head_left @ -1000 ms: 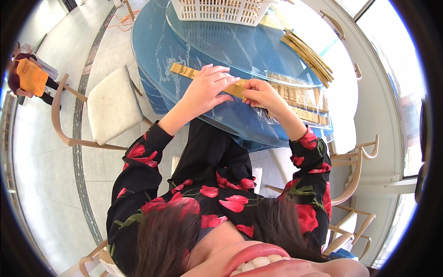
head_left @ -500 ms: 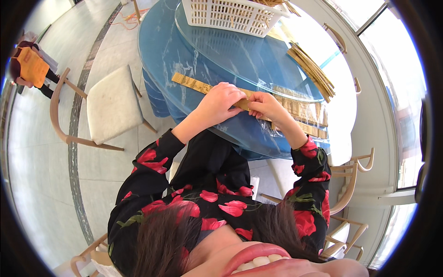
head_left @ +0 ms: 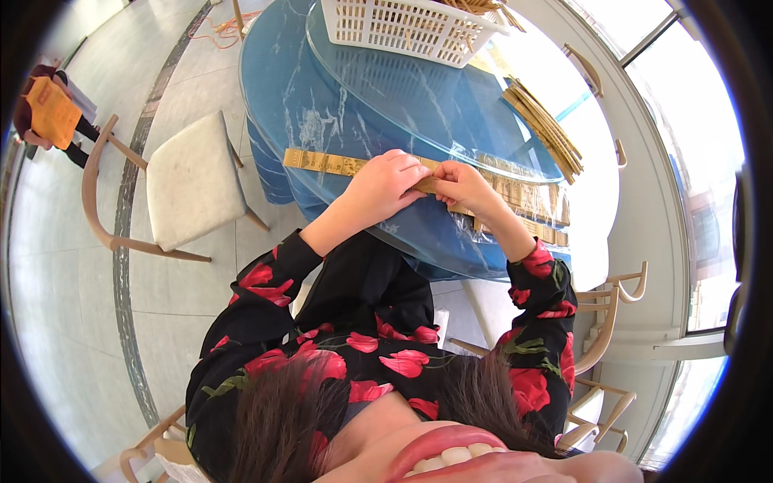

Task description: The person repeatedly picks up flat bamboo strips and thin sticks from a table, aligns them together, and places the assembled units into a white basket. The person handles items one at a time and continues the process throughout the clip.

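A long flat tan strip (head_left: 322, 163) lies across the near edge of the round blue marble-patterned table (head_left: 298, 97). My left hand (head_left: 385, 187) is curled over its middle, fingers pressing down on it. My right hand (head_left: 465, 185) pinches the same strip right beside the left hand, thumb and fingers closed on it. Right of my hands more tan strips (head_left: 531, 197) lie side by side under clear plastic film (head_left: 483, 233). Both forearms wear black sleeves with red flowers.
A white slatted basket (head_left: 411, 28) stands at the table's far side. A stack of tan strips (head_left: 543, 125) lies at the far right. A cushioned wooden chair (head_left: 189, 181) stands to the left, more wooden chairs (head_left: 612, 310) to the right. A person (head_left: 50, 113) is far off upper left.
Both hands stay on the strip, now closer together. My left fingers have curled more tightly over it.
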